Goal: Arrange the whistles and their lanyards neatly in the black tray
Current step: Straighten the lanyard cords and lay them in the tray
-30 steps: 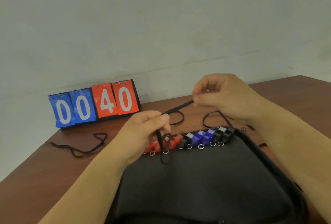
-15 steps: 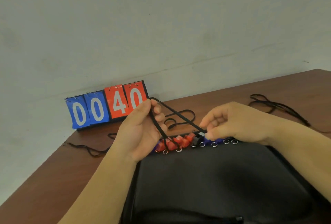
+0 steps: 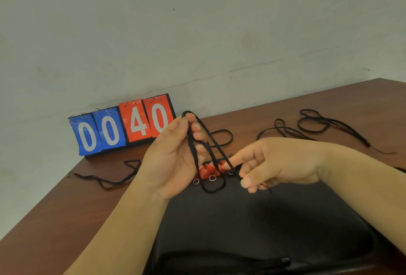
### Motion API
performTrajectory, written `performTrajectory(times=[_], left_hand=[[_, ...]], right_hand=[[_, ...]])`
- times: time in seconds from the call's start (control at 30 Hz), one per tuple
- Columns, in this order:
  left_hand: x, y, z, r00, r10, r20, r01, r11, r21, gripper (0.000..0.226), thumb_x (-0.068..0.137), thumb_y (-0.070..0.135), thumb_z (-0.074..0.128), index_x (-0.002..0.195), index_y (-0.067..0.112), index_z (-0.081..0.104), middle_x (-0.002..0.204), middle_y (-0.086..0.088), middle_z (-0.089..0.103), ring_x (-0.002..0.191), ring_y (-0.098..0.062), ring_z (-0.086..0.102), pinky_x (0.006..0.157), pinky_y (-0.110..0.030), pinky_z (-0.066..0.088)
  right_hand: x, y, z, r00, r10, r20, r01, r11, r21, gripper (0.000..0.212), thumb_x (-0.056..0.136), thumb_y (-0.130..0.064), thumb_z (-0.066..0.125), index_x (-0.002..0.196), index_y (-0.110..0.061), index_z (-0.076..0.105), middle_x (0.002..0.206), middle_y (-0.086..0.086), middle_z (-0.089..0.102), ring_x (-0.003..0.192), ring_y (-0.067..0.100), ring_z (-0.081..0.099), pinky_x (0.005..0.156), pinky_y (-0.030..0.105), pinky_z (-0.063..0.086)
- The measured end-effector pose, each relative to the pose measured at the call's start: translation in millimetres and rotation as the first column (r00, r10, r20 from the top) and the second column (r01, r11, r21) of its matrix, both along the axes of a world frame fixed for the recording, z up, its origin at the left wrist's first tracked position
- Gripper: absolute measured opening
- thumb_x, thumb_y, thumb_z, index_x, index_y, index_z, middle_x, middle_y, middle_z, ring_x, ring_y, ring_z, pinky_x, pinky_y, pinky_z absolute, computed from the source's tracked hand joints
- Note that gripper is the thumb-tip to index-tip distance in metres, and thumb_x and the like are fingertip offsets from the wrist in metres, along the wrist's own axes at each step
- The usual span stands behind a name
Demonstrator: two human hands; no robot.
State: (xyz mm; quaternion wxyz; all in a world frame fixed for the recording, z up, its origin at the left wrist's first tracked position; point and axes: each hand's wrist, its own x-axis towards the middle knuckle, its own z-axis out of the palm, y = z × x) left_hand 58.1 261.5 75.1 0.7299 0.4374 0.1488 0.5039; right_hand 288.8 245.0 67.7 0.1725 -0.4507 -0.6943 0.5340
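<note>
Fingers (image 3: 197, 135) of left hand (image 3: 171, 158) grip lanyard (image 3: 193, 153), now doubled into loops; right hand (image 3: 279, 162) pinches its tail. Bundle nearly ready for tray (image 3: 263, 219).

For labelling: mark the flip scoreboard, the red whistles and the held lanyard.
flip scoreboard (image 3: 136, 120), head view, on the red 4 card.
red whistles (image 3: 206, 172), head view, on a red body.
held lanyard (image 3: 192, 145), head view, on the left strand.

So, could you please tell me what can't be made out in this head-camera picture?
- Head view: only the red whistles show clearly; the right hand hides the rest of the row.
- Head view: the black tray is cut off at the bottom edge; arms cover its sides.
- Head view: whether the right hand pinches the lanyard that the left hand holds; its fingers cover the cord's end.
</note>
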Motion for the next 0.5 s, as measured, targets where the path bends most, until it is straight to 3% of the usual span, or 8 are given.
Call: performTrajectory(times=[0.23,0.4,0.5], left_hand=[[11,-4,-2,1.0,-0.01,-0.004,0.01,1.0,0.01,0.01,0.084,0.022,0.067,0.089,0.018,0.075,0.08,0.002,0.063,0.07,-0.007,0.062,0.06,-0.019,0.053],[14,-4,-3,1.0,-0.005,-0.012,0.005,0.999,0.04,0.01,0.083,0.021,0.067,0.088,0.017,0.075,0.079,0.002,0.063,0.07,-0.007,0.061,0.062,-0.021,0.054],[13,-4,-3,0.999,0.012,-0.037,-0.009,0.998,0.06,0.009,0.083,0.022,0.067,0.087,0.018,0.075,0.078,0.003,0.062,0.069,-0.007,0.061,0.064,-0.021,0.054]], right_hand=[[-5,3,-9,0.999,0.05,-0.016,-0.051,0.999,-0.019,0.051,0.093,-0.007,0.071,0.141,-0.022,0.06,0.084,0.004,0.071,0.074,0.01,0.062,0.075,0.023,0.052],[-7,0,-9,0.995,0.093,-0.02,-0.094,0.995,-0.029,0.023,0.095,-0.008,0.068,0.105,-0.026,0.078,0.082,0.002,0.07,0.073,0.008,0.062,0.074,0.022,0.052],[-5,3,-10,0.996,0.091,-0.007,-0.091,0.995,-0.051,0.018,0.095,-0.008,0.068,0.106,-0.018,0.078,0.085,0.004,0.071,0.076,0.01,0.064,0.075,0.023,0.051]])
